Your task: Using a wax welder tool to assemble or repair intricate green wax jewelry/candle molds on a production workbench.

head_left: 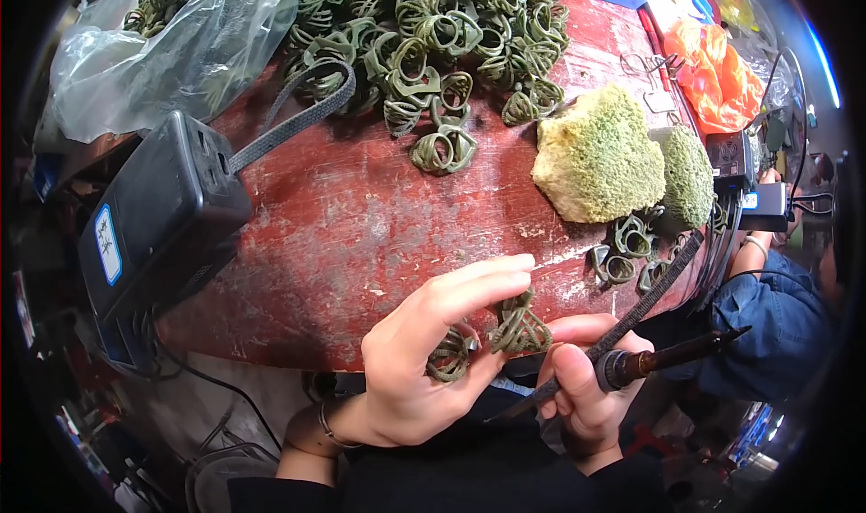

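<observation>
Holding a green wax ring between both thumbs at the table edge, our left hand pinches it and palms another ring; our right hand grips the iron, tip kept outward.

red table, green rings, sponges

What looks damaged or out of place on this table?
The table has its red paint worn and chipped, with pale patches near the front edge. A few green rings lie apart from the big pile, beside the sponge. Nothing is spilled.
</observation>
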Available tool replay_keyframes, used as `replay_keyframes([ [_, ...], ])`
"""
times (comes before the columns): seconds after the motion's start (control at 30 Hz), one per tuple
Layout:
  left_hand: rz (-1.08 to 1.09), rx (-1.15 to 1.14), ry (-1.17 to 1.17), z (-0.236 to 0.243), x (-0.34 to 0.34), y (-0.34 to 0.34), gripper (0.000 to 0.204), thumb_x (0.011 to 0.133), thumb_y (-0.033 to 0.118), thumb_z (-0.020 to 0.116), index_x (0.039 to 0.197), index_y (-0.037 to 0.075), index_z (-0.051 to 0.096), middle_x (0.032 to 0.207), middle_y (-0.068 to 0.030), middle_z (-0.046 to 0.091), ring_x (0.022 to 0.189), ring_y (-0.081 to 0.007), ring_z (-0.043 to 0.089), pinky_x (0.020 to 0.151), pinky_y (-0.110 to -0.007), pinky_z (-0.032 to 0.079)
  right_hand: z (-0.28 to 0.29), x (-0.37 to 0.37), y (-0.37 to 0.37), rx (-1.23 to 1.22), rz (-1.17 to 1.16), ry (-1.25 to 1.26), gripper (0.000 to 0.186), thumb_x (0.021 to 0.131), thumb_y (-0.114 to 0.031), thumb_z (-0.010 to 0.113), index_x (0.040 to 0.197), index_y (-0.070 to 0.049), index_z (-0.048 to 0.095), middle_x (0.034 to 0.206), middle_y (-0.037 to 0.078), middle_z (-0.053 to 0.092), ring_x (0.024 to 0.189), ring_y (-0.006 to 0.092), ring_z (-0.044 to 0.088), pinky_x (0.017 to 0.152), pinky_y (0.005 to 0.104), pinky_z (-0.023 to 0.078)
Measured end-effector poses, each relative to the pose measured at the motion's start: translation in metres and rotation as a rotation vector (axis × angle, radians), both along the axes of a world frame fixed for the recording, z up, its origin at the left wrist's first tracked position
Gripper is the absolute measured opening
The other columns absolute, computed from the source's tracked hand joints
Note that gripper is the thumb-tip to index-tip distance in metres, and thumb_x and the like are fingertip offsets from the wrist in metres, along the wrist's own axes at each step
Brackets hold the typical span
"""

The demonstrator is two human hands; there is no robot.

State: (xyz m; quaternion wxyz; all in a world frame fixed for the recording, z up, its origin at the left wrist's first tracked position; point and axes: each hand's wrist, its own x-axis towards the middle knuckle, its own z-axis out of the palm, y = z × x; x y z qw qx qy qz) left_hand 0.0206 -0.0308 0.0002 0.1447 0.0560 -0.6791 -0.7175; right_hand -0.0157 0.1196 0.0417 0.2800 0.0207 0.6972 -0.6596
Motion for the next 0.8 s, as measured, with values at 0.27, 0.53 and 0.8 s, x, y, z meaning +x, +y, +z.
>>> replay_keyframes([
  [0.27,0.067,-0.178,0.072,0.000,-0.001,0.000,0.051,0.054,-0.014,0.065,0.102,0.000,0.057,0.101,-0.0169,0.060,0.094,-0.0296,0.060,0.079,-0.032,0.047,0.002,-0.002,0.011,0.015,-0.246,0.158,0.018,0.078,-0.008,0.059,0.087,0.007,0.060,0.048,0.003,0.049,0.035,0.0057,0.042,0.034,0.0180,0.031],
  [0.53,0.000,-0.127,0.017,0.003,-0.001,0.001,0.050,0.056,-0.013,0.066,0.103,-0.002,0.056,0.102,-0.0172,0.060,0.096,-0.0288,0.059,0.082,-0.032,0.047,0.001,-0.002,0.024,-0.137,-0.378,0.432,0.030,0.086,-0.023,0.053,0.088,0.006,0.045,0.038,0.003,0.041,0.029,0.0084,0.036,0.029,0.0197,0.029],
  [0.8,-0.048,-0.173,0.073,-0.004,-0.008,0.004,0.044,0.063,-0.002,0.071,0.103,-0.003,0.053,0.105,-0.0164,0.059,0.095,-0.0207,0.057,0.081,-0.029,0.046,0.013,-0.010,0.033,0.079,-0.576,0.668,0.026,0.087,-0.022,0.042,0.092,0.003,0.040,0.046,0.007,0.045,0.030,0.0074,0.030,0.033,0.0180,0.024],
])
